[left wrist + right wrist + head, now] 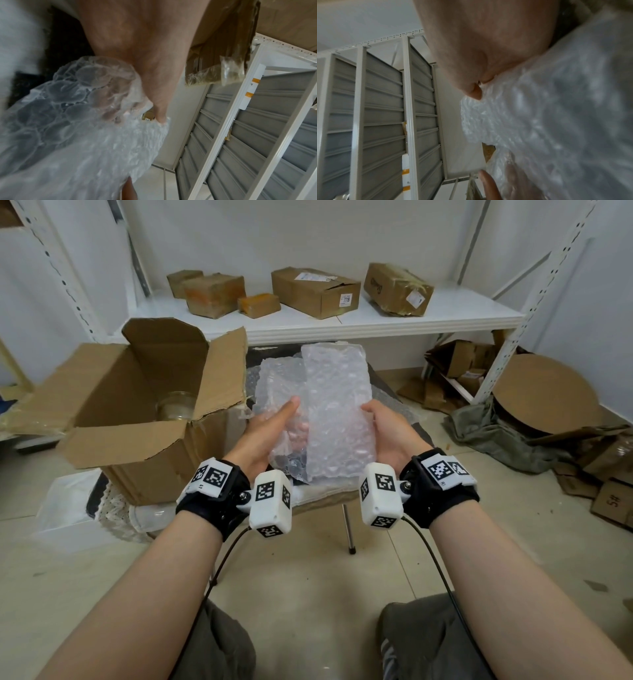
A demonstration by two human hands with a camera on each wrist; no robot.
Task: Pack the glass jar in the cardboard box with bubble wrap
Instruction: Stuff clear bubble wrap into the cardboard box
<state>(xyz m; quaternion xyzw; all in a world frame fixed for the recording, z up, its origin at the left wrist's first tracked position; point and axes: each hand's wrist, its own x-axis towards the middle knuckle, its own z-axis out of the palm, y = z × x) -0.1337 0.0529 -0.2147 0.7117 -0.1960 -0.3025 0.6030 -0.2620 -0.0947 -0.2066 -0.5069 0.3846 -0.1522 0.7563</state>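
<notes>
Both hands hold a folded sheet of bubble wrap (pixel 329 409) up in the middle of the scene: the left hand (pixel 265 436) grasps its left edge with the thumb on top and fingers showing through the plastic beneath, and the right hand (pixel 388 433) clasps its right edge the same way. To the left stands the open cardboard box (pixel 137 412), flaps raised, with the glass jar (pixel 174 405) inside it. A white shelf (pixel 342 320) with smaller cartons runs along the far wall.
</notes>
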